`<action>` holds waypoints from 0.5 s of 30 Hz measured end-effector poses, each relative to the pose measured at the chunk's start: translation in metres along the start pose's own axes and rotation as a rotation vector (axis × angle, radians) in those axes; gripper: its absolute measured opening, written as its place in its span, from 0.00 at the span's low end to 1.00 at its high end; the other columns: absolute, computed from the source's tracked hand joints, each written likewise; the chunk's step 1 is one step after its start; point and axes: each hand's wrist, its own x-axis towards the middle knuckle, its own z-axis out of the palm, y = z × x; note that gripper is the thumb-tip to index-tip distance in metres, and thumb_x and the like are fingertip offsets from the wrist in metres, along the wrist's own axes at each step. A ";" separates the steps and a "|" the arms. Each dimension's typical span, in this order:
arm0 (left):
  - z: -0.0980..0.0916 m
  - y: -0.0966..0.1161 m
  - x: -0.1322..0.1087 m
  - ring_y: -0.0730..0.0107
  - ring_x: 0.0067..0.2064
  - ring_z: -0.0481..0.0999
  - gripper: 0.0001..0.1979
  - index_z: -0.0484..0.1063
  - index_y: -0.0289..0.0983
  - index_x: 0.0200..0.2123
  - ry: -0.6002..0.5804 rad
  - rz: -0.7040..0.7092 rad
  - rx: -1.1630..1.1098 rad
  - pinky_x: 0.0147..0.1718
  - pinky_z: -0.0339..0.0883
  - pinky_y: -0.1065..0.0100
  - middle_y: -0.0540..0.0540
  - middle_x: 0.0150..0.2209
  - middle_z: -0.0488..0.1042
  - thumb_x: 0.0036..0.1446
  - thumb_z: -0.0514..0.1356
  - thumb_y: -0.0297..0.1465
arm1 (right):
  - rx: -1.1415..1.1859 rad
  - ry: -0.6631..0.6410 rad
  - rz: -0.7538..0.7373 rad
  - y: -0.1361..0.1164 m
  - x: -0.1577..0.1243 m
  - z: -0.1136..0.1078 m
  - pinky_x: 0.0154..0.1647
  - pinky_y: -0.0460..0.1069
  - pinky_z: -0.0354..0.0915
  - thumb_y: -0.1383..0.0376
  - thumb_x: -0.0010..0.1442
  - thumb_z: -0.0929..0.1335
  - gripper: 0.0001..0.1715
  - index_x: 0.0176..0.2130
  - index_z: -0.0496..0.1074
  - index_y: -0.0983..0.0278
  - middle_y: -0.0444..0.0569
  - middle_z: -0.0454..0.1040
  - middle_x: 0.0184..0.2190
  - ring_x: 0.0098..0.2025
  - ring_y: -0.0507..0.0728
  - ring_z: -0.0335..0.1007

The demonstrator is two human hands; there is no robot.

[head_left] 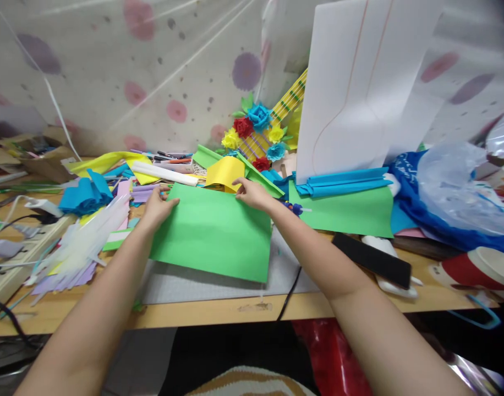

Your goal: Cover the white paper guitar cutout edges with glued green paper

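A green sheet of paper (214,236) lies in front of me over a pale grey mat (194,289), its near edge slightly raised. My left hand (156,209) grips its upper left corner, thumb on top and fingers partly hidden. At the far edge, toward the right, my right hand (250,193) pinches the same sheet between bent fingers. Just behind the sheet stands a curled yellow paper piece (225,171), close to the right fingertips. A white paper roll (165,172) rests beyond my left hand.
Paper flowers (252,129) decorate a yellow guitar shape at the back. A large white board (359,82) leans behind blue crepe paper (346,181). On the right are a black phone (371,259) and a red cup (475,269). Glue sticks (87,236) and a power strip (33,258) lie left.
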 end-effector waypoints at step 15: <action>0.069 0.015 -0.068 0.51 0.66 0.46 0.31 0.54 0.34 0.62 -0.455 0.768 0.644 0.61 0.43 0.47 0.36 0.65 0.49 0.60 0.47 0.46 | -0.365 -0.043 -0.151 0.016 -0.014 0.028 0.63 0.58 0.46 0.57 0.63 0.60 0.30 0.60 0.59 0.67 0.57 0.56 0.63 0.65 0.62 0.46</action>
